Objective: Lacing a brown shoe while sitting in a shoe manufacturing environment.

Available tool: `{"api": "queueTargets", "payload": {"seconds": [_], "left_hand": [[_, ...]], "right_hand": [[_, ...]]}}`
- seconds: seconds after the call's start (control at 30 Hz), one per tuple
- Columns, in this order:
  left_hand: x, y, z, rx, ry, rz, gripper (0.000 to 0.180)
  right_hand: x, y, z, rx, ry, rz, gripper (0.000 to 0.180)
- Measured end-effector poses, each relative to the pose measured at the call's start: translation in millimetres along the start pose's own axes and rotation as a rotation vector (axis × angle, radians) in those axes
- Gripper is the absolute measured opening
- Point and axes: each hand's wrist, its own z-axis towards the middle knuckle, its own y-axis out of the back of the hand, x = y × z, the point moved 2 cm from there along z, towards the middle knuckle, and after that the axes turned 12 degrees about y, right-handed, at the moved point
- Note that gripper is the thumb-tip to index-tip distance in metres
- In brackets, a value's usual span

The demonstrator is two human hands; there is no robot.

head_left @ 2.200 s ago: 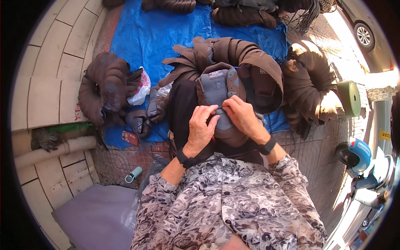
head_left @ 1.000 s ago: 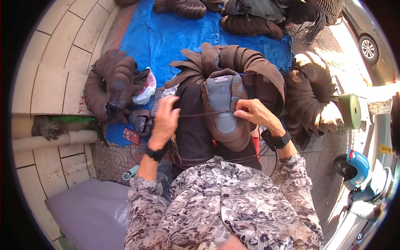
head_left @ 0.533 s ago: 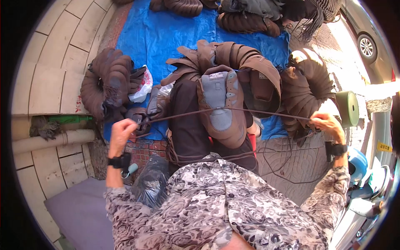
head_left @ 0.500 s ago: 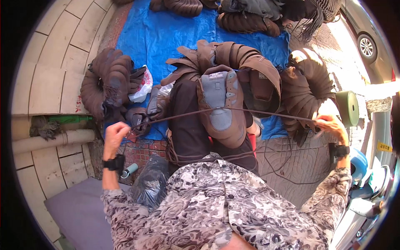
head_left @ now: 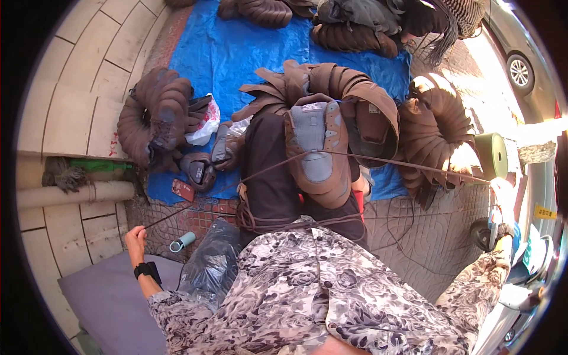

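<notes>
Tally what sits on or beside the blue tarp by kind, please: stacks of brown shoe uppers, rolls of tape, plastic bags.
Stacks of brown shoe uppers: 5
Green tape roll: 1
White plastic bag: 1
Dark plastic bag: 1
Total: 8

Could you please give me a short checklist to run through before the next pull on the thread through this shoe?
1. Left hand gripping the thread: ok, fist closed on its end.
2. Right hand gripping the other end: cannot tell, washed out by sunlight.
3. Thread taut on both sides of the shoe: ok, straight lines.
4. Shoe steady on the lap, sole up: ok.
5. Thread clear of the loose cord on the lap: cannot tell.
</notes>
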Motion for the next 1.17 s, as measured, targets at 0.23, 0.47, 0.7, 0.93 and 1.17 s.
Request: {"api": "queueTargets", "payload": {"seconds": [0.23,0.47,0.7,0.93,1.17], "left_hand": [[52.8,8.5,-0.8,-0.530,-0.133,0.168,0.012],[48.2,23.8,5.8,-0.744,0.191,0.492,0.019],[11.4,0.1,28.5,-0.497,0.178,-0.520,0.029],[-153.2,-39.2,29.9,0.040,-0.148,-1.519,0.033],[-311.4,-124.3,-28.4,0.726,-0.205,-1.249,0.048]], "right_hand": [[-10.5,-8.1,-10.7,-0.217,0.084,0.075,0.023],[-27.8,-10.6,-27.1,-0.460,0.156,0.159,0.028],[-30.6,-14.8,-40.4,-0.688,0.229,0.251,0.035],[77.8,-118.5,-19.1,-0.327,0.314,0.417,0.051],[68.8,-263.6,59.7,0.100,0.429,0.086,0.013]]}}
